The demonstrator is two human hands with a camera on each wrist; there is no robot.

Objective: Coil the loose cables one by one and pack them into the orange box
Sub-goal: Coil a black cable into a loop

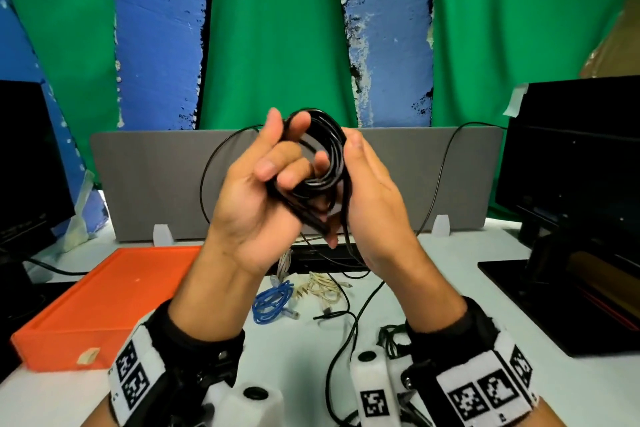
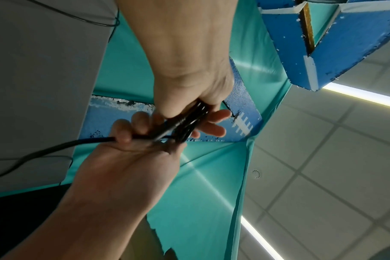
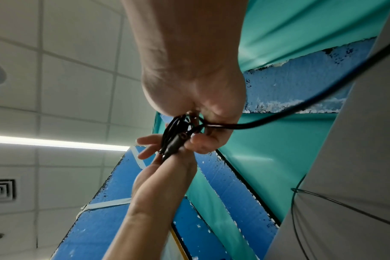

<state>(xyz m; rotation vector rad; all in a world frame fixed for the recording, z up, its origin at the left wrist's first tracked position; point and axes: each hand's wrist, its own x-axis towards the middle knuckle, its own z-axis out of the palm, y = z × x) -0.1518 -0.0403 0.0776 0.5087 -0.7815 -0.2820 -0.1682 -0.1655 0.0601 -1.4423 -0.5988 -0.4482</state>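
Head view: both hands (image 1: 263,191) raised around black cable coil (image 1: 323,152).

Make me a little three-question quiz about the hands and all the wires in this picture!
1. True or false: the orange box already has a cable in it.
2. Which cable do both hands hold up? A) blue B) black C) cream
3. Fill in: the blue cable lies on the ____.

Key: 1 false, it looks empty. 2 B, the black cable sits between the left hand and right hand. 3 table.

Head downward; wrists upward, close
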